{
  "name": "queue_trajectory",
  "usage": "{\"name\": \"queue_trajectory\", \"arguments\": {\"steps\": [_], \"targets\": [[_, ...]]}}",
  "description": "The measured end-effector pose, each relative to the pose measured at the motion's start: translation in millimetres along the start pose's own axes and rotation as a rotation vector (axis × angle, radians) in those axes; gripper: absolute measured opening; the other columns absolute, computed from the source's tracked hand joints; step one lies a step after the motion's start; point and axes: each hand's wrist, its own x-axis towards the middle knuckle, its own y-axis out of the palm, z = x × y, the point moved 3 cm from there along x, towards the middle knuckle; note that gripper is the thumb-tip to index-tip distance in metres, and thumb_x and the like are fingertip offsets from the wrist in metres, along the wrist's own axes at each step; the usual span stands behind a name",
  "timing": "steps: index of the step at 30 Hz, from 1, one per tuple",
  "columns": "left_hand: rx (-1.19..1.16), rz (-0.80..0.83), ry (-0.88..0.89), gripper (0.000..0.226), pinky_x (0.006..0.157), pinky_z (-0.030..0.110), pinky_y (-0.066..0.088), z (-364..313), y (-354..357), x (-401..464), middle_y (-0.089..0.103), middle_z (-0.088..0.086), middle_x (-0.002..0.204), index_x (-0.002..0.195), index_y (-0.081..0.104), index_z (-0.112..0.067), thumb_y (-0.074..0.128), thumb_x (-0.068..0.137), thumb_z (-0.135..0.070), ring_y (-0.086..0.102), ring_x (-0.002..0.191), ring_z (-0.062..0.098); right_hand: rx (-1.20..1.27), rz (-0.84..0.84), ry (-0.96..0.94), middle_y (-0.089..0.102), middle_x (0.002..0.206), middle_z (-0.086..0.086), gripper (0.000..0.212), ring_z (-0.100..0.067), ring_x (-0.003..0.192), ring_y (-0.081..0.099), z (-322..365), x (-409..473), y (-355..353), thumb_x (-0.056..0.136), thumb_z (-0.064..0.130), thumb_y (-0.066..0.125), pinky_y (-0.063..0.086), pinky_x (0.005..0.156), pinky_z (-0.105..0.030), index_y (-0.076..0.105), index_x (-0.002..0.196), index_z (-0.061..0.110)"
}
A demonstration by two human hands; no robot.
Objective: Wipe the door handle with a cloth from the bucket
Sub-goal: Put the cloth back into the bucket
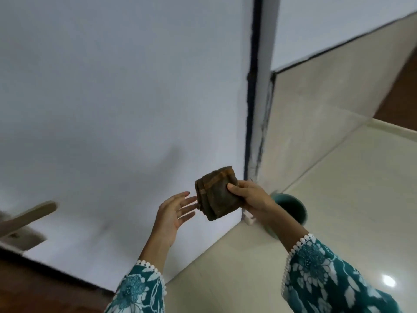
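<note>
- Folded dark brown cloth, with an orange-brown stripe near one edge, gripped at its right side by the right hand, thumb pressed flat on the top face.
- Left hand spread loose just left of the cloth, palm turned toward it, fingertips at or almost at the cloth's lower left edge; contact too close to call, nothing clasped.
- Teal bucket down on the pale tiled floor, just right of and below the cloth, partly hidden behind the right wrist.
- Door handle, beige lever on a plate, well to the left of the cloth at the frame's left edge, blurred.
- White wall behind the cloth, with a dark vertical seam rising above it.
- Small white object, too blurred to identify, at the wall's foot just below the cloth.
- Teal floral sleeves with white scalloped trim on both forearms, below the cloth.
</note>
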Motion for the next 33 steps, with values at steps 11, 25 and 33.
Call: {"name": "queue_trajectory", "arguments": {"steps": [11,25,33], "targets": [[0.006,0.273,-0.21,0.025,0.084,0.042,0.054,62,194,84,0.071,0.02,0.103,0.115,0.06,0.0,0.046,0.097,-0.012,0.068,0.093,0.036,0.082,-0.622,0.128,0.065,0.104,-0.021,0.03,-0.033,0.094,0.062,-14,-26,-268,0.09,0.01,0.059,0.052,0.083,-0.04,0.06,0.115,-0.006],[-0.127,0.044,-0.572,0.02,0.083,0.041,0.051,245,397,240,0.069,0.019,0.105,0.111,0.057,-0.007,0.045,0.098,-0.014,0.067,0.089,0.032,-0.341,-0.586,0.518,0.069,0.097,-0.01,0.018,-0.026,0.09,0.061,-105,140,-509,0.084,0.02,0.065,0.049,0.075,-0.032,0.068,0.098,0.009],[-0.183,-0.096,-0.523,0.02,0.08,0.039,0.052,427,390,406,0.072,0.013,0.099,0.112,0.056,-0.008,0.042,0.098,-0.011,0.071,0.084,0.026,-0.594,-0.501,0.573,0.065,0.1,-0.007,0.018,-0.022,0.087,0.06,-316,309,-589,0.091,0.023,0.055,0.053,0.078,-0.033,0.06,0.105,0.013]]}}
